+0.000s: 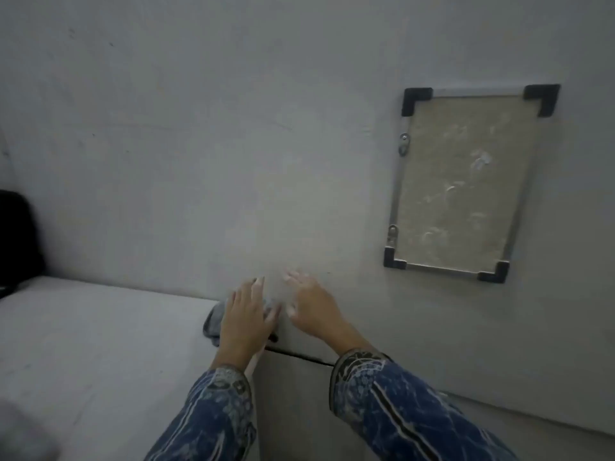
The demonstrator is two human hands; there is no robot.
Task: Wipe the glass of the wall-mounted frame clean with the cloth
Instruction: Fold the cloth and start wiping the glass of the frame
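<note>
Grey cloth (214, 322) lies under the flat left hand (248, 319); right hand (312, 311) spread open.

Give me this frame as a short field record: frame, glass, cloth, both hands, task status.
frame: rectangular metal-edged wall frame with black corner caps, mounted on the grey wall, right of the hands
glass: dull pane, covered in whitish smears
cloth: crumpled grey cloth, lying at the far corner of the white tabletop by the wall
left hand: flat on top of the cloth, fingers spread, no closed grip yet
right hand: open, empty, blurred, beside the cloth near the wall
task status: wiping not begun; cloth not lifted
</note>
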